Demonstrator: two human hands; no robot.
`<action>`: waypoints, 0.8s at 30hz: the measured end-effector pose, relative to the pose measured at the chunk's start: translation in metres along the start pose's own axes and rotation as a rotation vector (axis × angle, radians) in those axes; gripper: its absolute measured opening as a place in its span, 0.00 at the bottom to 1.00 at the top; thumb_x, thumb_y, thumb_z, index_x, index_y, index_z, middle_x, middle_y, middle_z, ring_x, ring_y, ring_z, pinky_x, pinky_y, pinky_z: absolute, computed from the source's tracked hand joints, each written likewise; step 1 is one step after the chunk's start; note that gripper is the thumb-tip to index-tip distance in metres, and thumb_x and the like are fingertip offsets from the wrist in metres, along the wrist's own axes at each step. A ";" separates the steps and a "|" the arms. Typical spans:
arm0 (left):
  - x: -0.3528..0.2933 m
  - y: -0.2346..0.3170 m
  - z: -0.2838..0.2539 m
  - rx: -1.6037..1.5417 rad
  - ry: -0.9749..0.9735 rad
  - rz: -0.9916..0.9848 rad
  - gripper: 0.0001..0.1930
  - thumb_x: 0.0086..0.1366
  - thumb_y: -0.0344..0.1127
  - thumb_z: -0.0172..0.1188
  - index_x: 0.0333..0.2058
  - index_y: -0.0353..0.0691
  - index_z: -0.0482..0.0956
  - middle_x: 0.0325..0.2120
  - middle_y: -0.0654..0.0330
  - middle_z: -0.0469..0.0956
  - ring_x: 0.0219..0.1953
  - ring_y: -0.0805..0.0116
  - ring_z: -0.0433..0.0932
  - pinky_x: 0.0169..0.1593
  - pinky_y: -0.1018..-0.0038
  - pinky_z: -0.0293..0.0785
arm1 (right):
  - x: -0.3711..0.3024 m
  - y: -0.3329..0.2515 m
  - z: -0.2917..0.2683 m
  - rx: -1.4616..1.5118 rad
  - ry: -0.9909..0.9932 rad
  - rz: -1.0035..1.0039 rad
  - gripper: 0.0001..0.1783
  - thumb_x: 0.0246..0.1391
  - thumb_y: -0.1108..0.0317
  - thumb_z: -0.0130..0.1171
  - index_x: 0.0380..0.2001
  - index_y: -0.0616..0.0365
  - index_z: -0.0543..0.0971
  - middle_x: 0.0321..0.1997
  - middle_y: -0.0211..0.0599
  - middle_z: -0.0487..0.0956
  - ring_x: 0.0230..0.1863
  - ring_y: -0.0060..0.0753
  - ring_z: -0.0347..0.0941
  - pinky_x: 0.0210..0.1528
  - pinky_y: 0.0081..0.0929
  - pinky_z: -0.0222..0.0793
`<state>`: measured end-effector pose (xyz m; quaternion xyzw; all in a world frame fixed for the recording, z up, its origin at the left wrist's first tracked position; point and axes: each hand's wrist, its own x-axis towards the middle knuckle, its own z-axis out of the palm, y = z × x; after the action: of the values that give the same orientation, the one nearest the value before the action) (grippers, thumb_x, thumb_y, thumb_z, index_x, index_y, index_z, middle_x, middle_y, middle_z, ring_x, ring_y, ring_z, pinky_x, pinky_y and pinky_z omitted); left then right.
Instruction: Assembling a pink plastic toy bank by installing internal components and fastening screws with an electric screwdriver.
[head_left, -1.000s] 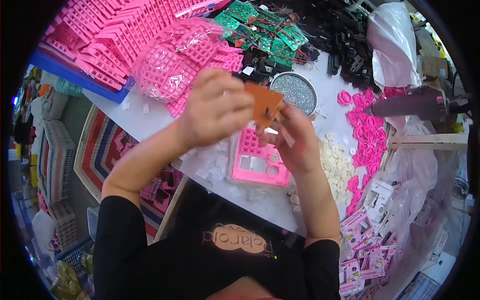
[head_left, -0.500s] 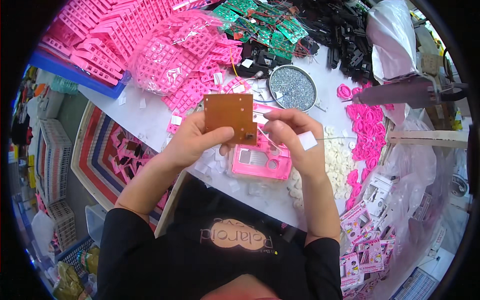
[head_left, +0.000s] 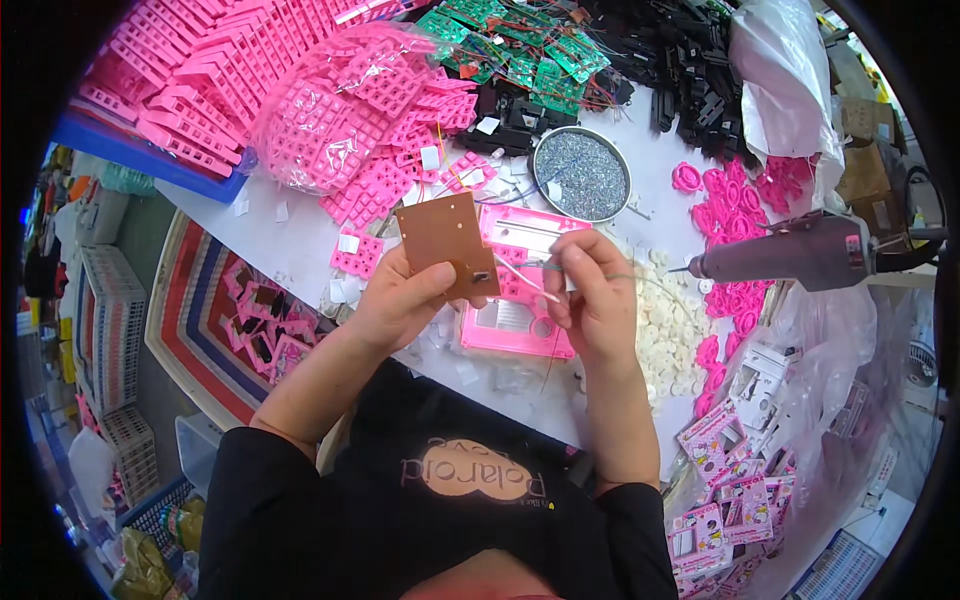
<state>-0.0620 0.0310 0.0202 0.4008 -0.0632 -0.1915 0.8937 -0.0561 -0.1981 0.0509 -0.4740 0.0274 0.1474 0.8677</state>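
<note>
My left hand (head_left: 402,302) grips a brown circuit board (head_left: 436,238) by its lower edge, thumb flat on the face turned up. A small dark part sits near the board's lower right corner. Just to the right, my right hand (head_left: 600,300) pinches thin wires between thumb and fingers. Among them a white wire (head_left: 524,279) runs toward the board, and a greenish strand trails off to the right. Below both hands a pink plastic casing (head_left: 515,338) with a window and a round hole lies on the table, partly covered by the board and hands.
A round tin of small screws (head_left: 585,175) stands beyond my hands. An electric screwdriver (head_left: 790,257) hangs at the right over pink rings and white discs (head_left: 668,335). Bagged pink keypads (head_left: 325,125), green circuit boards (head_left: 560,75) and black parts (head_left: 690,85) are heaped at the back.
The board has shifted slightly left and tilted. A white paper square by my right hand is gone from there, and wires now show in its fingers. The screwdriver has swung lower.
</note>
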 end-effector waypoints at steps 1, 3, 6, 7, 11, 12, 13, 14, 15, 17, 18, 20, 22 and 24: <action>0.001 -0.001 0.004 -0.016 -0.021 0.021 0.20 0.71 0.41 0.58 0.53 0.32 0.74 0.46 0.46 0.79 0.40 0.60 0.82 0.42 0.66 0.80 | 0.003 0.002 -0.002 -0.051 -0.006 0.034 0.10 0.67 0.64 0.56 0.38 0.61 0.77 0.23 0.33 0.75 0.16 0.16 0.66 0.17 0.14 0.58; 0.001 0.000 0.006 -0.020 -0.072 0.036 0.20 0.71 0.41 0.58 0.53 0.32 0.74 0.48 0.44 0.78 0.41 0.58 0.82 0.43 0.64 0.81 | 0.011 0.009 -0.005 -0.143 -0.029 0.105 0.13 0.67 0.61 0.56 0.36 0.60 0.78 0.21 0.29 0.75 0.14 0.13 0.64 0.15 0.13 0.54; 0.000 0.001 0.000 0.001 -0.141 0.032 0.19 0.71 0.40 0.57 0.52 0.31 0.75 0.50 0.41 0.77 0.42 0.56 0.82 0.43 0.62 0.82 | 0.020 0.013 0.001 -0.290 -0.027 0.187 0.16 0.68 0.58 0.56 0.31 0.58 0.80 0.21 0.25 0.76 0.15 0.11 0.64 0.16 0.12 0.55; -0.001 0.001 -0.001 0.008 -0.139 0.040 0.19 0.71 0.40 0.57 0.52 0.31 0.75 0.50 0.41 0.77 0.42 0.56 0.82 0.43 0.62 0.82 | 0.023 0.014 0.003 -0.345 -0.034 0.200 0.18 0.68 0.56 0.55 0.29 0.58 0.80 0.22 0.22 0.76 0.16 0.10 0.65 0.18 0.13 0.57; -0.003 -0.004 -0.007 0.016 -0.113 0.111 0.19 0.70 0.40 0.58 0.51 0.31 0.76 0.50 0.40 0.76 0.42 0.54 0.83 0.40 0.63 0.82 | 0.031 0.018 0.008 -0.452 -0.085 0.238 0.18 0.68 0.59 0.53 0.29 0.60 0.81 0.21 0.22 0.77 0.19 0.09 0.64 0.21 0.15 0.56; -0.003 -0.004 -0.008 0.017 -0.114 0.108 0.19 0.70 0.40 0.59 0.51 0.31 0.75 0.49 0.40 0.77 0.41 0.53 0.83 0.39 0.63 0.82 | 0.034 0.024 0.002 -0.491 -0.111 0.229 0.18 0.68 0.59 0.53 0.29 0.60 0.81 0.22 0.22 0.77 0.20 0.09 0.64 0.22 0.15 0.57; -0.004 -0.003 -0.008 0.017 -0.115 0.105 0.20 0.69 0.40 0.59 0.52 0.31 0.75 0.48 0.40 0.77 0.41 0.53 0.83 0.38 0.64 0.82 | 0.037 0.028 -0.002 -0.531 -0.137 0.220 0.19 0.68 0.59 0.54 0.28 0.60 0.81 0.22 0.22 0.77 0.21 0.09 0.64 0.23 0.16 0.58; -0.004 -0.003 -0.008 0.018 -0.116 0.101 0.20 0.69 0.41 0.60 0.52 0.31 0.75 0.47 0.40 0.78 0.41 0.53 0.83 0.36 0.64 0.81 | 0.040 0.031 -0.003 -0.557 -0.144 0.225 0.19 0.68 0.57 0.54 0.27 0.60 0.81 0.21 0.22 0.75 0.20 0.11 0.65 0.22 0.17 0.59; -0.004 -0.002 -0.008 0.018 -0.125 0.080 0.21 0.69 0.41 0.60 0.53 0.31 0.74 0.46 0.39 0.78 0.41 0.52 0.83 0.36 0.65 0.81 | 0.042 0.033 -0.004 -0.583 -0.150 0.229 0.20 0.67 0.56 0.54 0.26 0.60 0.81 0.19 0.23 0.74 0.20 0.12 0.65 0.21 0.19 0.60; -0.003 0.001 -0.005 0.018 -0.146 0.038 0.23 0.68 0.42 0.60 0.54 0.31 0.73 0.45 0.39 0.78 0.43 0.52 0.82 0.34 0.65 0.81 | 0.045 0.033 -0.002 -0.620 -0.159 0.248 0.21 0.67 0.56 0.55 0.25 0.60 0.80 0.18 0.24 0.73 0.19 0.14 0.66 0.21 0.21 0.62; -0.002 0.003 -0.004 0.016 -0.164 -0.001 0.23 0.68 0.43 0.60 0.54 0.31 0.72 0.43 0.40 0.78 0.42 0.53 0.82 0.34 0.66 0.80 | 0.047 0.029 0.001 -0.631 -0.162 0.262 0.21 0.67 0.56 0.55 0.25 0.60 0.81 0.18 0.24 0.73 0.19 0.15 0.66 0.21 0.21 0.62; -0.002 0.008 -0.002 0.014 -0.196 -0.075 0.24 0.68 0.44 0.59 0.54 0.31 0.71 0.40 0.42 0.78 0.41 0.55 0.82 0.34 0.67 0.79 | 0.048 0.028 0.005 -0.634 -0.170 0.270 0.21 0.66 0.56 0.54 0.26 0.61 0.81 0.18 0.25 0.73 0.19 0.15 0.66 0.21 0.21 0.62; -0.003 0.005 -0.007 0.099 -0.148 0.043 0.23 0.68 0.44 0.58 0.53 0.31 0.72 0.39 0.43 0.78 0.38 0.57 0.81 0.35 0.68 0.77 | 0.049 0.029 0.007 -0.616 -0.180 0.256 0.21 0.67 0.56 0.54 0.28 0.62 0.81 0.18 0.25 0.73 0.19 0.15 0.66 0.21 0.21 0.62; -0.003 0.006 -0.011 0.162 -0.096 0.114 0.22 0.69 0.45 0.58 0.52 0.31 0.72 0.39 0.45 0.77 0.37 0.59 0.79 0.36 0.68 0.76 | 0.044 0.024 0.005 -0.615 -0.099 0.026 0.20 0.68 0.56 0.51 0.34 0.62 0.81 0.17 0.25 0.72 0.17 0.15 0.64 0.21 0.20 0.60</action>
<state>-0.0605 0.0434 0.0178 0.4577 -0.1438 -0.1534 0.8639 -0.0208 -0.1721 0.0259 -0.7062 -0.0549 0.1826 0.6819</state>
